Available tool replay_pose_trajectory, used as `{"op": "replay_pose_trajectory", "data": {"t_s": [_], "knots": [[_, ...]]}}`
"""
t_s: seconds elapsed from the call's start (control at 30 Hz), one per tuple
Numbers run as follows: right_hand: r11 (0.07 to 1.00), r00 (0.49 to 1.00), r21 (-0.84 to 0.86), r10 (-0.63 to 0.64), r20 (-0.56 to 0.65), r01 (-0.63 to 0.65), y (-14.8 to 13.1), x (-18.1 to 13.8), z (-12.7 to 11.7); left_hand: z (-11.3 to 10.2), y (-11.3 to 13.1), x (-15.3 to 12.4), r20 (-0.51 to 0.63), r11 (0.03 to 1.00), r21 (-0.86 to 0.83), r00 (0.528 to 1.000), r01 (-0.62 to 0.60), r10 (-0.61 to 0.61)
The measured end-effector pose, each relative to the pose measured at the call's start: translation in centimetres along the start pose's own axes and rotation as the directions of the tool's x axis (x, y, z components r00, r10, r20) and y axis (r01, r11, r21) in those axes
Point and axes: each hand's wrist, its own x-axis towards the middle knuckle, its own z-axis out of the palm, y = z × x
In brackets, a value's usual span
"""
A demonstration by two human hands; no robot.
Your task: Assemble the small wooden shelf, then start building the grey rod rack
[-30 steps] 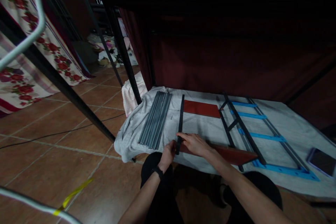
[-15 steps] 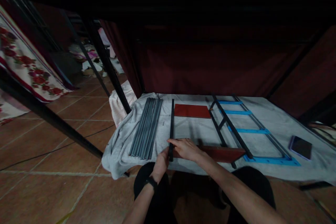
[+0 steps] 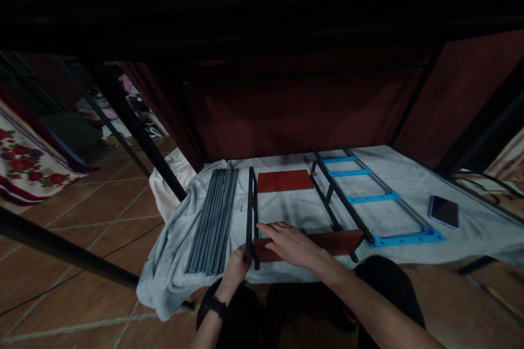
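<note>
On a grey cloth (image 3: 286, 210) lies a half-built shelf. My right hand (image 3: 289, 241) rests with fingers stretched flat on the near reddish-brown board (image 3: 339, 241). My left hand (image 3: 236, 265) is closed round the near end of the black metal side frame (image 3: 251, 212), which stands on edge at the board's left end. A second red board (image 3: 285, 180) lies flat farther back. To the right, another black frame (image 3: 339, 199) meets the near board's right end.
A bundle of several grey metal rods (image 3: 213, 218) lies left of the frame. Blue strips (image 3: 372, 196) lie beneath the right frame, with a phone (image 3: 444, 211) beyond. Dark bed posts (image 3: 135, 133) rise at left over tiled floor (image 3: 82, 218); a maroon curtain (image 3: 295, 114) hangs behind.
The black side frame has been tipped up from lying flat to standing on edge. My view has swung to the right, and both hands stay at the board's left end.
</note>
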Motion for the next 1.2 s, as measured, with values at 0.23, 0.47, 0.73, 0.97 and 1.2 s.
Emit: {"op": "replay_pose_trajectory", "data": {"t_s": [0.23, 0.47, 0.73, 0.97, 1.2], "knots": [[0.957, 0.917, 0.229, 0.244, -0.317, -0.175, 9.2, -7.1, -7.4, -2.2, 3.1, 2.6, -0.193, 0.87, -0.465, 0.94, 0.165, -0.281], [0.913, 0.882, 0.285, 0.372, -0.29, -0.292, 19.5, -3.2, -11.9, -2.6, 5.1, 8.3, -0.223, 0.753, -0.646, 0.912, 0.125, -0.343], [0.95, 0.95, 0.024, 0.312, -0.013, -0.312, 25.4, 12.6, -7.9, -1.8, 4.8, 15.0, -0.279, 0.724, -0.686, 0.894, 0.07, -0.35], [0.907, 0.92, -0.206, 0.388, 0.06, -0.369, 31.3, 21.7, -1.9, -2.7, 3.7, 16.9, -0.177, 0.763, -0.634, 0.938, 0.123, -0.299], [0.851, 0.869, -0.28, 0.486, 0.094, -0.445, 35.2, 25.9, 1.7, -3.7, 3.4, 17.8, -0.195, 0.824, -0.543, 0.931, 0.159, -0.308]]}}
